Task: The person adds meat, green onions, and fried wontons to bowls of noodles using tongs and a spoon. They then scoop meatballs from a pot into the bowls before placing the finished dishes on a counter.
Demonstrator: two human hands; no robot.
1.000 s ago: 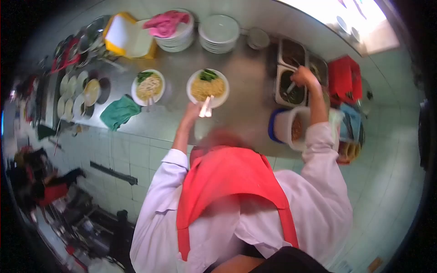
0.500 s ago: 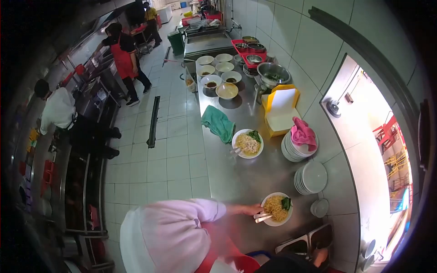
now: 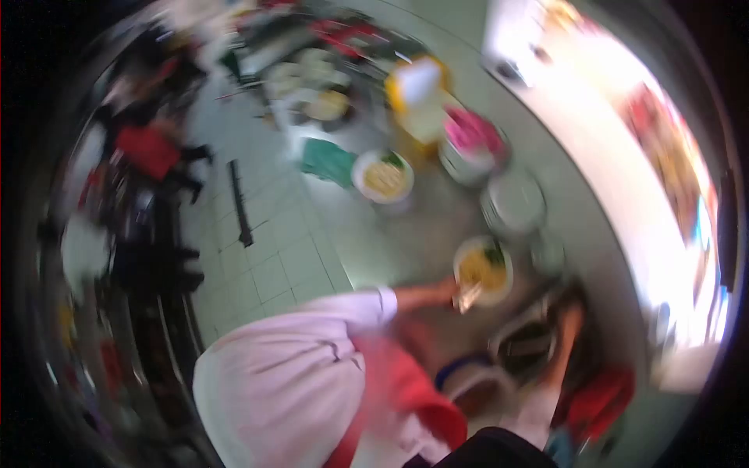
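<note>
Utensil handles (image 3: pixel 466 298) are slanting from the noodle dish (image 3: pixel 484 271) toward the wearer, beside the left hand (image 3: pixel 447 293); the right hand (image 3: pixel 572 312) is hovering over metal containers (image 3: pixel 527 339); whether either is pinching cannot be told.

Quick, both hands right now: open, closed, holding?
Left hand: at the noodle plate's edge, by the utensil handles; grip too blurred to tell.
Right hand: by the metal containers; grip and contents can't be told.

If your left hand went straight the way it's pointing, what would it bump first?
Probably the pale utensil handles, then the noodle plate. Both look right by the left hand, but it's too blurry to tell if they already touch.
</note>
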